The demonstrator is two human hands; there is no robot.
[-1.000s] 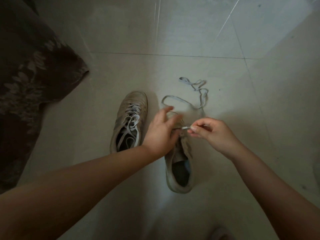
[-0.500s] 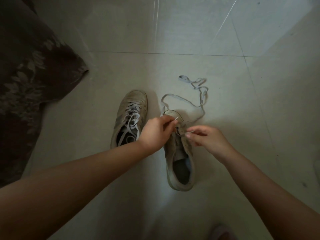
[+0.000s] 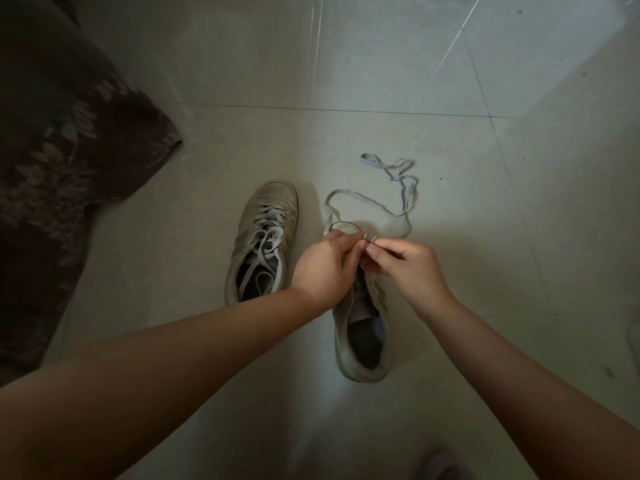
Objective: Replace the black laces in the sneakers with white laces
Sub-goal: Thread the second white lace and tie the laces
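Two worn pale sneakers stand on the tiled floor. The left sneaker (image 3: 263,237) carries a white lace through its eyelets, loosely tied. The right sneaker (image 3: 363,327) lies under both hands, its front part hidden by them. A long white lace (image 3: 367,200) runs from the right sneaker's toe and loops loosely over the floor behind it. My left hand (image 3: 325,265) and my right hand (image 3: 405,265) meet above the right sneaker's eyelet area. Each pinches a lace tip, and the two tips sit close together between the fingertips.
A dark floral cloth (image 3: 62,150) covers the floor at the left. Light floor tiles (image 3: 381,64) stretch out beyond the shoes. A small pinkish object (image 3: 443,469) shows at the bottom edge; what it is I cannot tell.
Both hands have drawn together over the right sneaker's front. The left hand, spread one second ago, now pinches a lace tip beside the right hand's tip.
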